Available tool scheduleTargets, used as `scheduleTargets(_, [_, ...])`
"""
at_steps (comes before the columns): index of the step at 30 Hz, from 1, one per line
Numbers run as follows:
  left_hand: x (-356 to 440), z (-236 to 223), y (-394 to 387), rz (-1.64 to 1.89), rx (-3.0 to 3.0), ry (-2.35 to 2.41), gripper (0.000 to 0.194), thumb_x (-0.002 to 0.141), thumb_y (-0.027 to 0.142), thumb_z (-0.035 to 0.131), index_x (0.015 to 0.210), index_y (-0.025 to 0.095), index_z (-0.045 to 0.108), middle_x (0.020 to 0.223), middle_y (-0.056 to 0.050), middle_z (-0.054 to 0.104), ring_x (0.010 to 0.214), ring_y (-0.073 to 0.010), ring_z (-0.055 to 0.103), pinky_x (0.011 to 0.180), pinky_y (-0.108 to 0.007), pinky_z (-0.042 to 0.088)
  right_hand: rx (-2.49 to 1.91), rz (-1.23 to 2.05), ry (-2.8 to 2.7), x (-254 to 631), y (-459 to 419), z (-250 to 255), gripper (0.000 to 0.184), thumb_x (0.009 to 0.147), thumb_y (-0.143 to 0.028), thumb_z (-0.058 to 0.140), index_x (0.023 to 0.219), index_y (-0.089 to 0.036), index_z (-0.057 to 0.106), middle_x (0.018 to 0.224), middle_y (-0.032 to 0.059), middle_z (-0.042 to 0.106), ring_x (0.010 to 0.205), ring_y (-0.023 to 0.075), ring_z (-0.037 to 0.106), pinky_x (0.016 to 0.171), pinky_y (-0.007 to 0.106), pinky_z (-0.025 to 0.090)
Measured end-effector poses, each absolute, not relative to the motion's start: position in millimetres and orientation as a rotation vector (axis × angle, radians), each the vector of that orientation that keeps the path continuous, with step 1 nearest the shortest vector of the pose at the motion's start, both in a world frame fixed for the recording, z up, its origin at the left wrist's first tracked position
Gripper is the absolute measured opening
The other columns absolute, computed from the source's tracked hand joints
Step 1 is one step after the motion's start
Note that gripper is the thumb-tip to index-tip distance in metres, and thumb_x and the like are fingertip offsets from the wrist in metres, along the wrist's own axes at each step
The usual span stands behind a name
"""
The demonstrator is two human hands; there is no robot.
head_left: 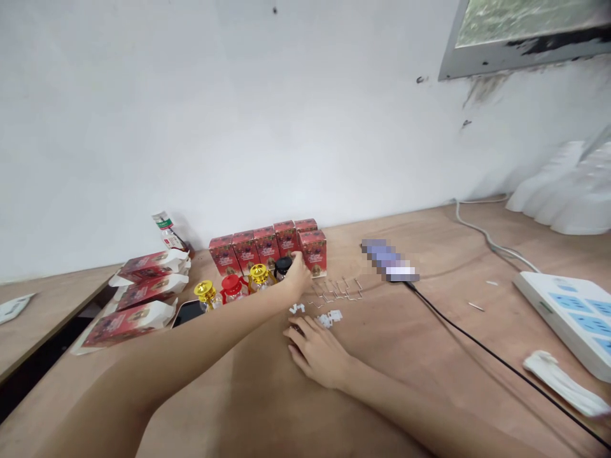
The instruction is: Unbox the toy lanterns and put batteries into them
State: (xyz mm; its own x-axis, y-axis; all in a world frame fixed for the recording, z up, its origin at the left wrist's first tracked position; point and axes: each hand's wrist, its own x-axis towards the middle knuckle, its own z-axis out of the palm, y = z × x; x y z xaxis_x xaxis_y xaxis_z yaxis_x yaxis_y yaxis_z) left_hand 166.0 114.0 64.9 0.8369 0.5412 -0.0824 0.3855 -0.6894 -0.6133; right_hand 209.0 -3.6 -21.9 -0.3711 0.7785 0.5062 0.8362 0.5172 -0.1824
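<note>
Could topple black lantern (282,266) toward 9 o'clock nudging with left hand (298,278) (can't tell if gripping), with right hand (319,351) relaxed.

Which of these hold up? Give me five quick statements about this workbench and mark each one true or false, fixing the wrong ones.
1. The left hand is at the black miniature lantern. True.
2. The right hand is raised high above the table. False: it is down at the tabletop, beside small white pieces.
3. A row of upright red boxes stands behind the miniature lanterns. True.
4. All the miniature lanterns have black tops. False: two are gold and one is red.
5. The white power strip is left of the upright red boxes. False: it is far to their right.
</note>
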Motion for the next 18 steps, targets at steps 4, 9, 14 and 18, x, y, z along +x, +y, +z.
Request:
scheduleTargets(4, [162.6, 75.3, 114.1, 0.358, -2.398, -0.702, 0.021, 0.077, 0.006, 0.056, 0.079, 0.020, 0.072, 0.085, -0.011, 0.072, 0.088, -0.0276, 0.061, 0.084, -0.046, 0.032, -1.326, -0.143, -2.243, 209.8, -3.8, -21.3, 0.008, 0.083, -0.015, 0.054, 0.089, -0.017, 0.058, 0.100, 0.0107, 0.061, 0.091, 0.0238, 0.057, 0.077, 0.039, 0.050])
scheduleTargets(9, [148.5, 120.8, 110.1, 0.287, -2.425, -0.707, 0.012, 0.073, 0.009, 0.064, 0.080, 0.017, 0.071, 0.096, -0.012, 0.070, 0.096, -0.0259, 0.057, 0.083, -0.039, 0.036, -1.296, -0.188, -2.196, 208.6, -5.4, -20.5, 0.023, 0.082, -0.014, 0.053, 0.104, -0.017, 0.057, 0.102, 0.0113, 0.061, 0.093, 0.0245, 0.057, 0.078, 0.039, 0.051])
scheduleTargets(14, [149.5, 147.1, 114.8, 0.079, -2.458, -0.730, 0.023, 0.082, 0.010, 0.054, 0.103, 0.012, 0.063, 0.115, -0.015, 0.062, 0.112, -0.0267, 0.050, 0.086, -0.037, 0.037, -1.205, -0.313, -2.113, 200.3, -10.6, -19.5, 0.036, 0.084, -0.013, 0.049, 0.120, -0.016, 0.053, 0.115, 0.0156, 0.058, 0.112, 0.0278, 0.051, 0.089, 0.043, 0.047])
scheduleTargets(18, [161.8, 127.4, 122.7, -0.047, -2.529, -0.751, 0.044, 0.085, 0.030, 0.057, 0.124, 0.013, 0.048, 0.132, -0.014, 0.052, 0.121, -0.0257, 0.044, 0.097, -0.037, 0.032, -1.132, -0.362, -2.099, 197.6, -12.9, -18.2, 0.035, 0.084, -0.012, 0.046, 0.117, -0.016, 0.055, 0.114, 0.0160, 0.059, 0.114, 0.0275, 0.049, 0.091, 0.046, 0.046])
